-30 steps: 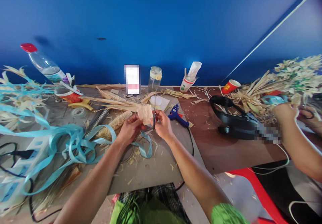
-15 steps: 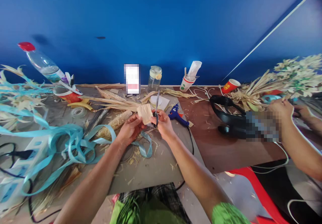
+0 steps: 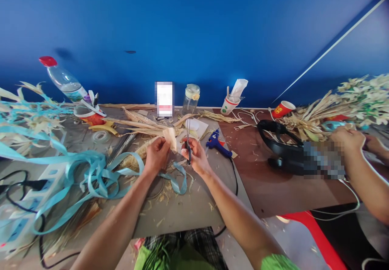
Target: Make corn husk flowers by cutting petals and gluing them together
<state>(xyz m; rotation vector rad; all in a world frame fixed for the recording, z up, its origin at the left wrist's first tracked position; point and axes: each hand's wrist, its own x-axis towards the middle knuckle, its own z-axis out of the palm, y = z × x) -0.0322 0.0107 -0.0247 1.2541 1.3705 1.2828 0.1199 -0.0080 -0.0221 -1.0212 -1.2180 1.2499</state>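
Between the fingers of my left hand is a pale piece of corn husk, now bent or folded over. My right hand grips a pair of scissors by its dark handles, blades pointing up and away from me. A small gap separates the blades from the husk piece. Just beyond the hands lie long dry husk strips. A corn cob is partly hidden behind my left hand. To the right of the scissors rests a blue glue gun.
Light-blue ribbon tangles across the left side, near a white power strip. A jar, a lit phone screen and a cup of tools stand along the wall. At right, a co-worker's hand is near husk flowers.
The husk piece lay flat and square against the scissors; now it is folded and apart from them. My left hand has turned and my hands have drawn apart. The view shifted slightly.
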